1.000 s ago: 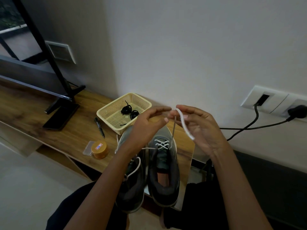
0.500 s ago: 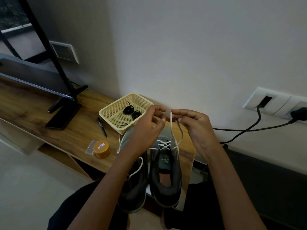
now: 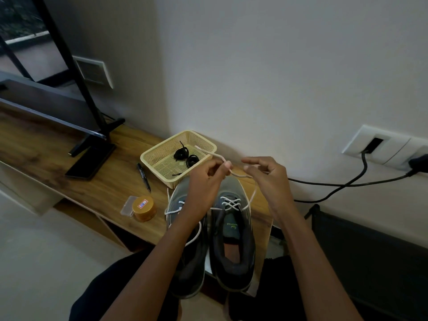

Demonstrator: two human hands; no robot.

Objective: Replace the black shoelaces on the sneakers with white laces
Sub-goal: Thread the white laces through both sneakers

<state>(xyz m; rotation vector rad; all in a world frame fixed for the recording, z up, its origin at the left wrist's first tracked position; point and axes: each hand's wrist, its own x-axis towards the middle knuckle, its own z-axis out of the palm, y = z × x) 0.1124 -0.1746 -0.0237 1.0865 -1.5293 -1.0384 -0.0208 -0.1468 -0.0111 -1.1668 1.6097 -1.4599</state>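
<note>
Two grey sneakers stand side by side on the wooden shelf (image 3: 69, 163), toes toward the wall. The right sneaker (image 3: 234, 237) has a white lace (image 3: 252, 195) crossed through its lower eyelets. My left hand (image 3: 206, 181) and my right hand (image 3: 266, 177) are raised above its toe, each pinching a part of that lace; one end sticks out past my left fingers toward the basket. The left sneaker (image 3: 185, 258) carries a loose white lace and is partly hidden by my left forearm. Black laces (image 3: 185, 156) lie coiled in the yellow basket (image 3: 152, 158).
A black marker (image 3: 143, 174) lies left of the basket. An orange-lidded jar (image 3: 144, 207) with a clear plastic piece sits near the shelf's front edge. A TV stand (image 3: 90, 158) is at the left. A wall socket (image 3: 379, 147) with black cables is at the right.
Both hands have come lower and slightly apart. The white lace, first looped over my right fingers, now runs between the two hands with its end pointing toward the basket.
</note>
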